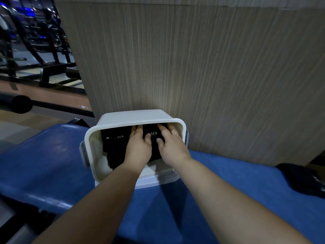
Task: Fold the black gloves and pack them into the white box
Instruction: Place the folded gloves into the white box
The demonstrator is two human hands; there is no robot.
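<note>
Presently, left hand (139, 144) and right hand (171, 143) lie side by side inside the white box (133, 114), fingers fairly straight, thumbs down, pressing one folded black glove (153, 133) flat; neither appears to clasp it. That glove sits directly under both palms, toward the box's right wall.

Risk: the fold may spring open once pressure lifts. A second glove (114, 140) lies by the box's left wall, beside the first; a dragging withdrawal could rumple it. The box appears tilted on a blue pad (219, 173); a hard push could shift it against the wood panel (193, 67) behind.
</note>
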